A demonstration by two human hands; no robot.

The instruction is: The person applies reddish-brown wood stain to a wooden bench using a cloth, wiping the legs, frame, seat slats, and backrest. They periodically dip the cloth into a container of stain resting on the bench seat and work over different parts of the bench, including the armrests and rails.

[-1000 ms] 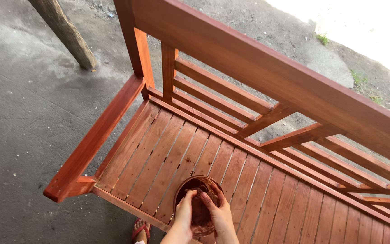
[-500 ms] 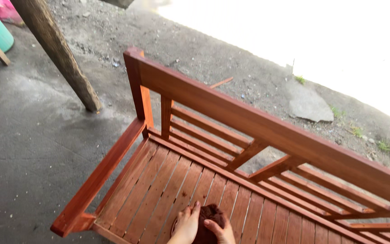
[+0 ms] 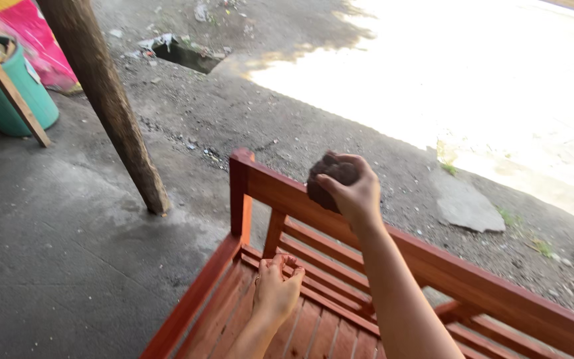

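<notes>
A dark brown wadded rag [image 3: 330,179] sits bunched in the right hand [image 3: 353,193], fingers wrapped tight around it, held against the top rail [image 3: 433,262] of a red-brown wooden bench [image 3: 313,319]. Below and left of that grip, the left hand [image 3: 277,289] hangs loosely curled, holding nothing, above the seat slats. Farther left stand a leaning wooden post [image 3: 111,106] and a teal bin [image 3: 8,100].

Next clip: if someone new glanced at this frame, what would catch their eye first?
Probably the right hand, raised mid-frame and gripping a dark brown wadded rag at the top rail of the reddish-brown wooden bench. Below it, the left hand hangs loosely curled over the seat slats. At upper left, a rough wooden post leans beside a teal bin.
</notes>
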